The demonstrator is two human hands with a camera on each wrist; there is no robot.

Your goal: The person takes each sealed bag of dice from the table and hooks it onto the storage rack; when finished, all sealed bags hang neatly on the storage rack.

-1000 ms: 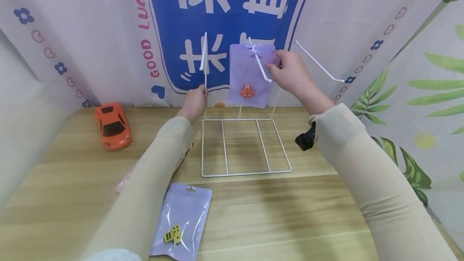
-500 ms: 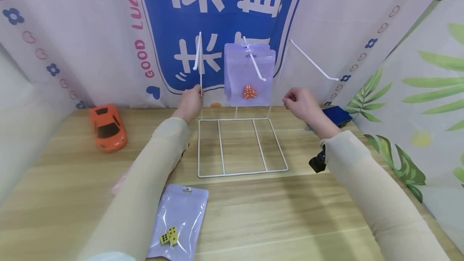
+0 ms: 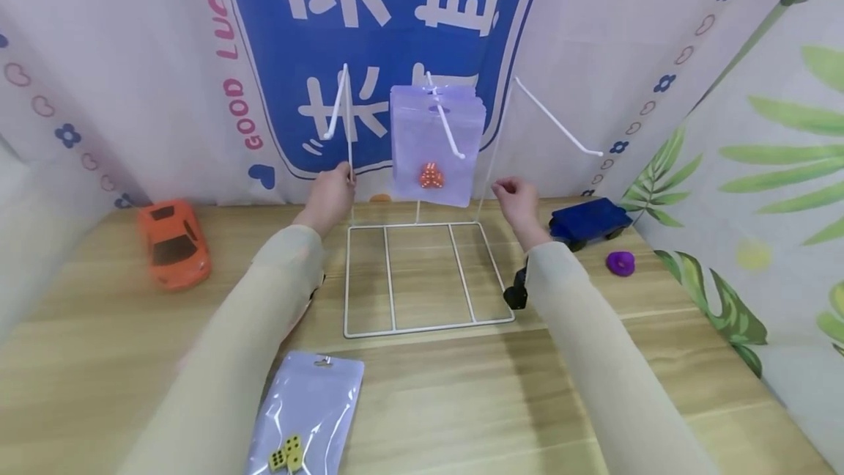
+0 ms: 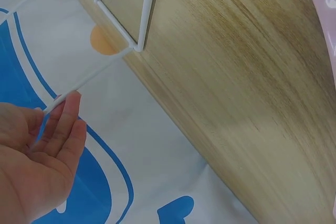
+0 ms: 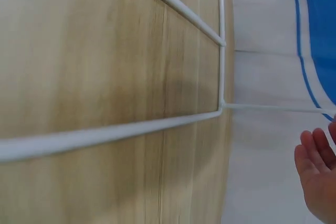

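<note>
Apparently have purple bags (image 3: 422,141) hung on the middle hook (image 3: 448,130) of the rack (image 3: 428,328); must probably still hang the yellow-dice bag (image 3: 310,394), lying on the table (image 3: 428,402). Pinch the left post (image 4: 102,70) with left hand (image 3: 328,196); hold nothing between relaxed, close-together fingers of right hand (image 3: 517,204).

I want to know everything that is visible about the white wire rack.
The white rack looks like coated metal wire. Its flat rectangular base, with two inner bars, lies on the wooden table. Three uprights rise at the rear, topped by forward-reaching hooks with bent tips. Purple bags hang on the middle hook; the outer two look bare. The left hand pinches the left upright; the right hand is near the right one, contact unclear.
</note>
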